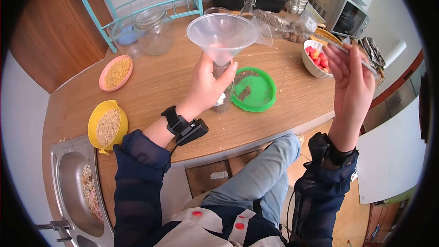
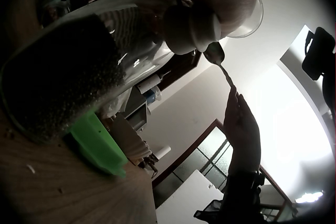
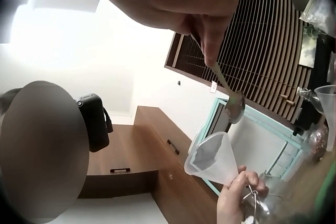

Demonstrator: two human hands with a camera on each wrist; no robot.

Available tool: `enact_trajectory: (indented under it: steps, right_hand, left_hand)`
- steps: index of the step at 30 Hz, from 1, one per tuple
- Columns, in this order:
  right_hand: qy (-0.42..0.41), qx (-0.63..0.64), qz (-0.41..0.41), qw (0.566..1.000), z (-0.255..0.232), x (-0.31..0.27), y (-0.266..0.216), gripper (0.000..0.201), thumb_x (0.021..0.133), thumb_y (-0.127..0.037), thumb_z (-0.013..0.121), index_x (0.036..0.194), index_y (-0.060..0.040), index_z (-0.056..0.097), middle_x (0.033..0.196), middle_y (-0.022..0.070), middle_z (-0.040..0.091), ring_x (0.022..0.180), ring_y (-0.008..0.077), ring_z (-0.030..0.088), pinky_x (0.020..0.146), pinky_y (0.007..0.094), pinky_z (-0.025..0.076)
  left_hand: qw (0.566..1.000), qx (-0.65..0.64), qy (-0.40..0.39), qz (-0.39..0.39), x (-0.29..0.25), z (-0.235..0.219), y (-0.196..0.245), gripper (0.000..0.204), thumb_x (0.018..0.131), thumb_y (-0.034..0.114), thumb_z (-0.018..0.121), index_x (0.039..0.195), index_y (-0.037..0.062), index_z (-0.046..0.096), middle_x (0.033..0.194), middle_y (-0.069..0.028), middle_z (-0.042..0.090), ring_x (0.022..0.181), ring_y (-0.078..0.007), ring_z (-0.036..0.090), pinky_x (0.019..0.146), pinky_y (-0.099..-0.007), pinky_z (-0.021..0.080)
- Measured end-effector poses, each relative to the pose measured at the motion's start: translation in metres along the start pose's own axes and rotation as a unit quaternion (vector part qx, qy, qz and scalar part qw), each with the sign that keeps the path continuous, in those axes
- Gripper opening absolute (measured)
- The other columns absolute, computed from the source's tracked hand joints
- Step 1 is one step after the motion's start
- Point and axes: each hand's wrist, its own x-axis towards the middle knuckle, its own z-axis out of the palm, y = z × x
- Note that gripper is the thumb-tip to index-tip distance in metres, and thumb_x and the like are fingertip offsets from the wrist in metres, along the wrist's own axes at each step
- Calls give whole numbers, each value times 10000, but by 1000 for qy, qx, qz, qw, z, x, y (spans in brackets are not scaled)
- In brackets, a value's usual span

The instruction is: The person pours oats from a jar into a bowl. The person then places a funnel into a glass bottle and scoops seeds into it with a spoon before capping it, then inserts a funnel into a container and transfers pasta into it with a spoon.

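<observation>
My left hand (image 1: 208, 82) grips the neck of a clear glass bottle (image 1: 225, 106) under a translucent funnel (image 1: 222, 34). Dark granules lie inside the bottle (image 2: 68, 82), and its white stopper (image 2: 191, 29) hangs at the side in the left wrist view. Raised at the right, my right hand (image 1: 352, 80) pinches the handle of a metal spoon (image 3: 235, 107); its bowl is blurred in the head view, and whether it holds anything I cannot tell. A green lid (image 1: 263, 92) with dark granules on it rests beside the bottle.
On the counter's left are a pink bowl (image 1: 128, 74) and a yellow bowl (image 1: 93, 126), near a sink (image 1: 68, 174). Glass jars (image 1: 157, 39) stand behind. A white bowl of red fruit (image 1: 313, 67) sits at the right, a black pan (image 1: 270, 3) at the back.
</observation>
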Motion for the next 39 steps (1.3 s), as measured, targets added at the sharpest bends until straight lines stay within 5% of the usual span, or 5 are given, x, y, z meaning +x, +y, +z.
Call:
enact_trajectory:
  steps: [39]
  right_hand:
    - [-67, 28, -3, 997, 39, -2, 5, 252, 901, -161, 419, 935, 77, 495, 863, 215, 595, 832, 263, 613, 684, 242, 513]
  left_hand:
    - [1000, 23, 3, 9, 0, 0, -2, 369, 818, 74, 533, 1134, 25, 350, 856, -25, 505, 732, -85, 522, 629, -225, 434]
